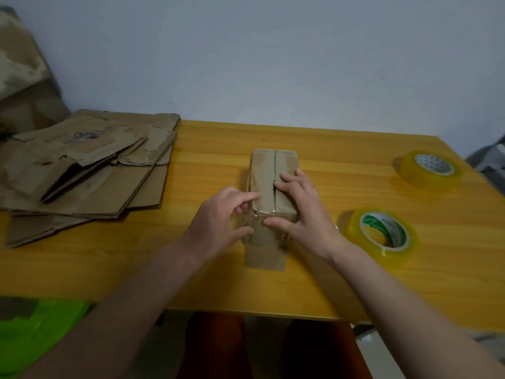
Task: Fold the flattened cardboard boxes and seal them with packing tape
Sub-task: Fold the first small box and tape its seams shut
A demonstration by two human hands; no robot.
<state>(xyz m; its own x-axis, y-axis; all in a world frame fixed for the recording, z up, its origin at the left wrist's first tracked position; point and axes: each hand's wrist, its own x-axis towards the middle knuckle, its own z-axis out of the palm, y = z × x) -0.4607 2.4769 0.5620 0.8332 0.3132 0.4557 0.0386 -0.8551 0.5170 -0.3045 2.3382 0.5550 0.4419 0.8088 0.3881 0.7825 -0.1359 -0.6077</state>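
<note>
Partly, both hands (218, 214) (303, 212) hide the box's (269, 170) taped end.

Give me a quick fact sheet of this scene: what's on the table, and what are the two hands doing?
Surface: yellow wooden table
Being worked on: small cardboard box, top flaps closed with a seam between them, clear tape on its near end, one flap lying flat on the table toward the person
Left hand: fingers curled against the box's near left edge
Right hand: fingers spread flat on the box top, thumb on the near end
Tape: near tape roll and far tape roll, both right of the box
Waiting: stack of flattened boxes at left
</note>
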